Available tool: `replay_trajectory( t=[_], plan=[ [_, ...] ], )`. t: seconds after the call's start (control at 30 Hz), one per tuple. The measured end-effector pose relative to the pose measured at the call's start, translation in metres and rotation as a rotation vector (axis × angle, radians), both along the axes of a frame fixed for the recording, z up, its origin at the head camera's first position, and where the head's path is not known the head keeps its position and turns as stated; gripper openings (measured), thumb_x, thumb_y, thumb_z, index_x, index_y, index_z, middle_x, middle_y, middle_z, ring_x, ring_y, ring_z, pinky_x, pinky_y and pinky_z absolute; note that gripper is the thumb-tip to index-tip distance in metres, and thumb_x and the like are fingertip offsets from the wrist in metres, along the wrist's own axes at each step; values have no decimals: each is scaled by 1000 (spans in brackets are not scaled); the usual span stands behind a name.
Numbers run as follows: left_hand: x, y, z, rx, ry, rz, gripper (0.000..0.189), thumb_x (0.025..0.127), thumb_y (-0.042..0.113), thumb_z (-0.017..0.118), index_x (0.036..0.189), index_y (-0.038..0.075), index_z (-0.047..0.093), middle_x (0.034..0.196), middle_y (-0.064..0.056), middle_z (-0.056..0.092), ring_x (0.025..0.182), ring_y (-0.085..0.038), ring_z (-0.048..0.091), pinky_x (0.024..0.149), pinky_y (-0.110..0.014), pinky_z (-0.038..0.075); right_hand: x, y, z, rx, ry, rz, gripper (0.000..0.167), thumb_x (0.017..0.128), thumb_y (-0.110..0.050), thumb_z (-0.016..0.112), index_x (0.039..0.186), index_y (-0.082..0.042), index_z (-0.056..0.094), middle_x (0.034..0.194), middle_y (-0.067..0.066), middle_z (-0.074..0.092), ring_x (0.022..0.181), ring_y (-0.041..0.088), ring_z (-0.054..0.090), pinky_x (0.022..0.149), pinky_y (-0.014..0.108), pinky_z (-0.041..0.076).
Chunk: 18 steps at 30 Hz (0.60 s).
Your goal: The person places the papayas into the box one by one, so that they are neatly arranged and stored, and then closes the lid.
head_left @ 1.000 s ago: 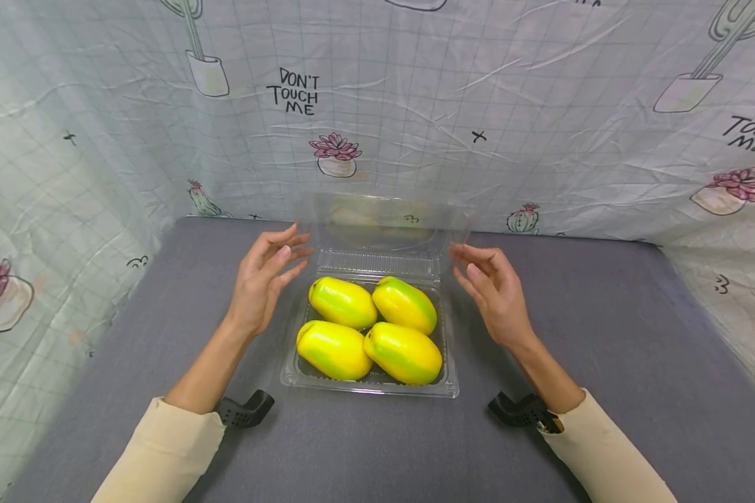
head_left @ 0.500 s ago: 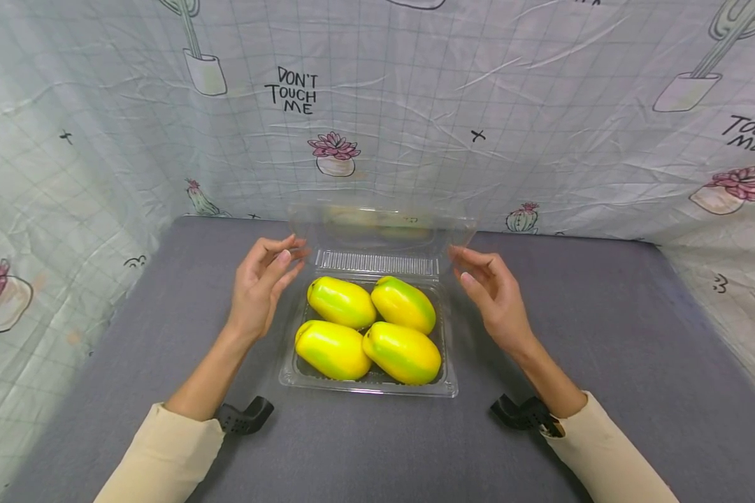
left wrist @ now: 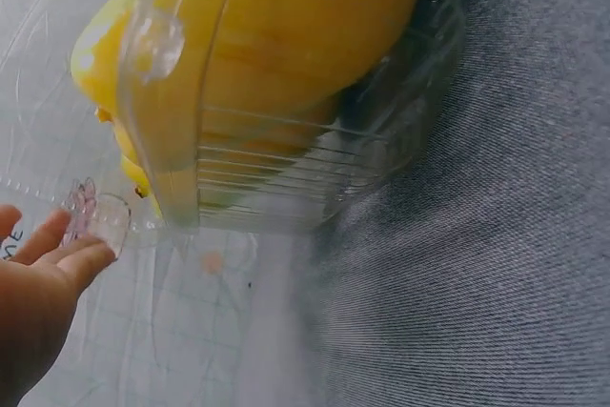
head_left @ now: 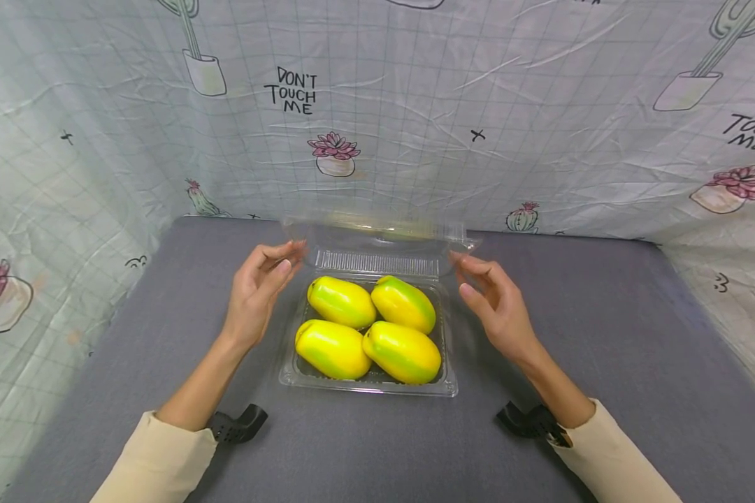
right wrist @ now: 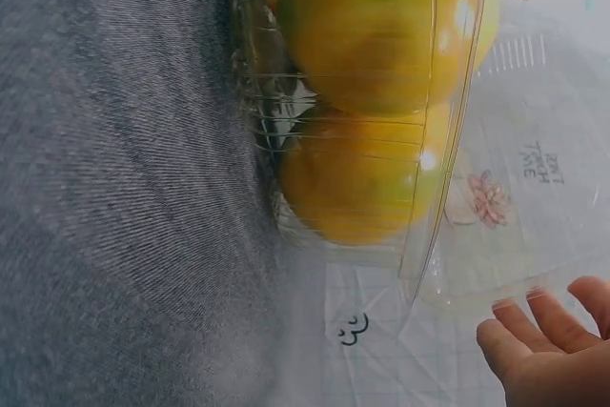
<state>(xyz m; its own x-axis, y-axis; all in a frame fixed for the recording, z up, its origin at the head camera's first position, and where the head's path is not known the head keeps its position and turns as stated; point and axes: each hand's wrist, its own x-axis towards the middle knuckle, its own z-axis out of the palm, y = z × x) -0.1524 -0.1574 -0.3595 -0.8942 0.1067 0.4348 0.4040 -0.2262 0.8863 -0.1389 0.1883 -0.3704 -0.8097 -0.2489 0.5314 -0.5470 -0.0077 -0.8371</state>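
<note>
A clear plastic clamshell box holds several yellow-green mangoes (head_left: 404, 353) in two rows; its tray rim (head_left: 369, 391) faces me. Hinged at the back, the transparent lid (head_left: 377, 263) stands raised and tilted. My left hand (head_left: 252, 297) is at the lid's left edge, fingers extended, fingertips overlapping the plastic. At the opposite edge, my right hand (head_left: 503, 311) has its fingertips against the lid's side, thumb apart from the fingers. In the left wrist view my left hand (left wrist: 43, 307) reaches past the tray corner. In the right wrist view the right hand (right wrist: 558, 359) lies beside the lid's edge.
The box sits on a grey cloth-covered table (head_left: 365, 454). Behind and on both sides hangs a pale checked curtain (head_left: 409, 105) with cactus prints and lettering. Black wrist mounts (head_left: 239, 425) are worn below both hands, over cream sleeves.
The lid's upper edge has dropped lower and looks wider in the head view, tilting toward me. Both hands have drawn back slightly along with it. The mangoes and tray keep their places.
</note>
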Motion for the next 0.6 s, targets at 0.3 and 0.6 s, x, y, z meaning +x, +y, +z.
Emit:
replay_trajectory(
  t=[0.3,0.6],
  plan=[
    [11,-4,1,-132,34,11,31,97,1,44,121,-18,41,136,-36,42,129,-42,40,107,-37,33,10,5,2,130,-25,-26,31,95,4,52,125,12,45,138,26,44,133,29,39,107,37,32],
    [24,-10,1,-207,18,-19,36,97,-1,41,129,-15,33,140,-33,38,133,-41,34,108,-33,31,23,7,5,275,-19,-78,39,92,6,56,130,2,48,136,15,48,130,23,43,106,38,33]
  ],
)
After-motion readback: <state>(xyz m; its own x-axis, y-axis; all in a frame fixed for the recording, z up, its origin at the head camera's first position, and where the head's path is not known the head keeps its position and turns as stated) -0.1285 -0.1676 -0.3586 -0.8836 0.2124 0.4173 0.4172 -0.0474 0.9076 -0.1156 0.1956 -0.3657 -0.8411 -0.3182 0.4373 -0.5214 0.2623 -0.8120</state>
